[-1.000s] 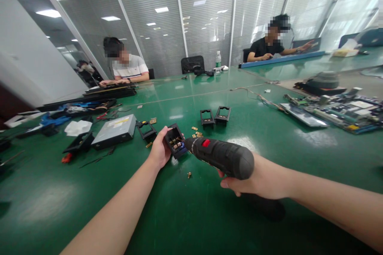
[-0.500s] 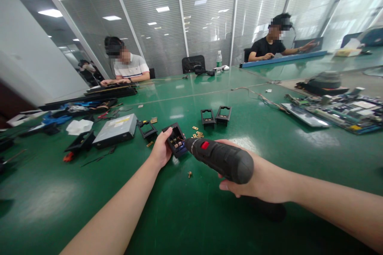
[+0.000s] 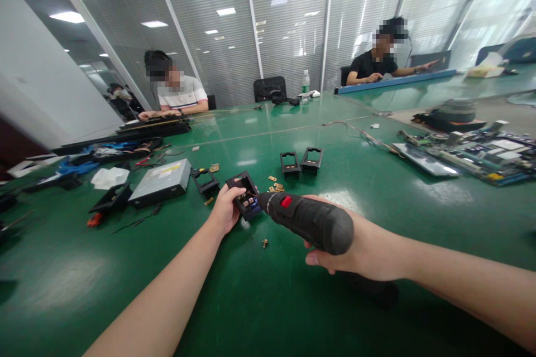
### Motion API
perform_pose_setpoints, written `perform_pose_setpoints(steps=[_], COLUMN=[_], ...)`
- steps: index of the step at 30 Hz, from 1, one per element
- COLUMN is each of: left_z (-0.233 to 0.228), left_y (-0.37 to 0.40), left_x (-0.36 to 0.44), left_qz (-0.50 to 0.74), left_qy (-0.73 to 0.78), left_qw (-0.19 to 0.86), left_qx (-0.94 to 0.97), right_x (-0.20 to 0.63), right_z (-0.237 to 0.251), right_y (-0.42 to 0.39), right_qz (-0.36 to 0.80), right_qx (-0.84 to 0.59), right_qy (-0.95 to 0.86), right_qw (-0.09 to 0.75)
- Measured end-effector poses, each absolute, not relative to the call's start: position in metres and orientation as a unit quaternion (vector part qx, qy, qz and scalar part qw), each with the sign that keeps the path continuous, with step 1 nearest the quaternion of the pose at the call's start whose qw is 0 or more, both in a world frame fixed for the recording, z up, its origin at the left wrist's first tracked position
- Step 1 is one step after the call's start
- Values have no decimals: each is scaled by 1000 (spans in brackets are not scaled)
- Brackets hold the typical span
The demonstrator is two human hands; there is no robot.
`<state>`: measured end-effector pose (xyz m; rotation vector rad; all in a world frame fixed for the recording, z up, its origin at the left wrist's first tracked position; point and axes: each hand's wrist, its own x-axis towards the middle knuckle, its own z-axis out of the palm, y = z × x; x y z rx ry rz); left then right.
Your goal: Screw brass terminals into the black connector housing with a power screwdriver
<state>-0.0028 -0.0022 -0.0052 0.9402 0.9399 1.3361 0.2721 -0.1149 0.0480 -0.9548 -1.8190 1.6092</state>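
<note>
My left hand is closed on a black plastic housing with brass screw terminals inside, its thumb reaching over the near edge into the opening. In my right hand is a black cordless screwdriver with a red switch, held by its grip and pointing left. Its nose meets the housing's right side; the bit's tip is too small to make out. A brass screw lies on the green table nearer me. Several small brass plates lie just beyond the screwdriver's nose.
Two black frames stand behind the brass plates, and another black frame is left of the housing. A silver disc drive lies farther left. Circuit boards cover the right side. Two people sit across the table.
The left thumb has shifted slightly farther into the housing. The screwdriver stays at the housing, and the whole view has moved a little.
</note>
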Motion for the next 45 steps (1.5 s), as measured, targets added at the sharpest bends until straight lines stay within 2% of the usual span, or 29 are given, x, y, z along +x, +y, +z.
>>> perform_pose_setpoints(steps=[45], left_z=[-11], left_y=[2], left_x=[-9], left_qz=[561], left_qy=[411], left_qw=[599], left_qx=[396], right_x=[264], right_z=[59], right_y=[-118], right_qz=[619], right_qx=[-376], right_qy=[-643], right_qw=[246])
